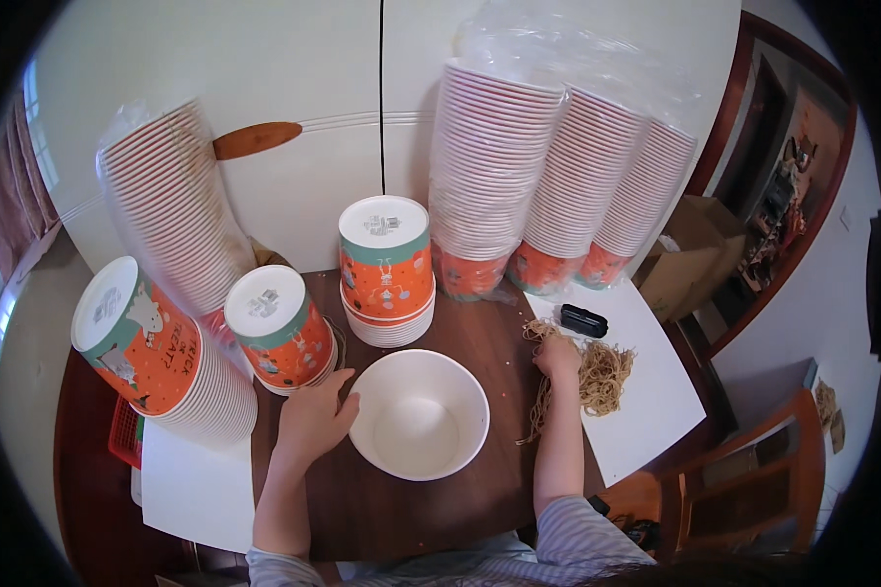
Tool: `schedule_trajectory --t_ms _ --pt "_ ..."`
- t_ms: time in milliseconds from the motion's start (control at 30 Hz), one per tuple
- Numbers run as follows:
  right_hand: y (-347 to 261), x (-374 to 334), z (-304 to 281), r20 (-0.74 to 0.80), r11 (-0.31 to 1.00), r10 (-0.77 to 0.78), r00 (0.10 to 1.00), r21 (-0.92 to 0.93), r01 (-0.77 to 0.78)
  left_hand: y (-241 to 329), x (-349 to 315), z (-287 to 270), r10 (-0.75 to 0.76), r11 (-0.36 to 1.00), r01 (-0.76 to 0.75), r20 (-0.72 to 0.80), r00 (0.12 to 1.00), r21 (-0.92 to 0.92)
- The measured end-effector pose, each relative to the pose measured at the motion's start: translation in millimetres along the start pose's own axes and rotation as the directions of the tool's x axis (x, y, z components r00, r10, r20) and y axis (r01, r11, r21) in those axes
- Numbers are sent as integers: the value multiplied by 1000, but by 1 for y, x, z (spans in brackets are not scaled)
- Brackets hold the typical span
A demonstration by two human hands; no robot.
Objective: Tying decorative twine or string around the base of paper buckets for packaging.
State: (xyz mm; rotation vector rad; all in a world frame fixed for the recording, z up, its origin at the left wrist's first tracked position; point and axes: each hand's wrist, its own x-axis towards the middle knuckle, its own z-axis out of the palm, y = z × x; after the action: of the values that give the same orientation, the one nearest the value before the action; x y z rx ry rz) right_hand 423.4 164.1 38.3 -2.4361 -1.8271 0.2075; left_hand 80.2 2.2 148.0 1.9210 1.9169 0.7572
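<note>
Your two hands are well apart. Your left hand (313,419) is at the left rim of the white tub (418,432), its thumb and fingers spread; whether it touches, I cannot tell. The tub stands upright on the brown bench (411,514). Your right hand (557,360) is curled down at the tan strings (607,380), to the right of the tub; its fingertips are hidden, so I cannot tell if they grip. A black case (584,320) lies just beyond.
</note>
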Motion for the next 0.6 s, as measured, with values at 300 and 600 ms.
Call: schedule_trajectory --t_ms 300,600 --pt "-53 -55 -77 -333 594 -422 843 601 535 11 -1 -5 94 993 -108 -256 962 -41" --pt "-97 -163 -114 -532 -65 -614 583 770 635 33 -24 -11 312 839 -335 -124 942 -429"
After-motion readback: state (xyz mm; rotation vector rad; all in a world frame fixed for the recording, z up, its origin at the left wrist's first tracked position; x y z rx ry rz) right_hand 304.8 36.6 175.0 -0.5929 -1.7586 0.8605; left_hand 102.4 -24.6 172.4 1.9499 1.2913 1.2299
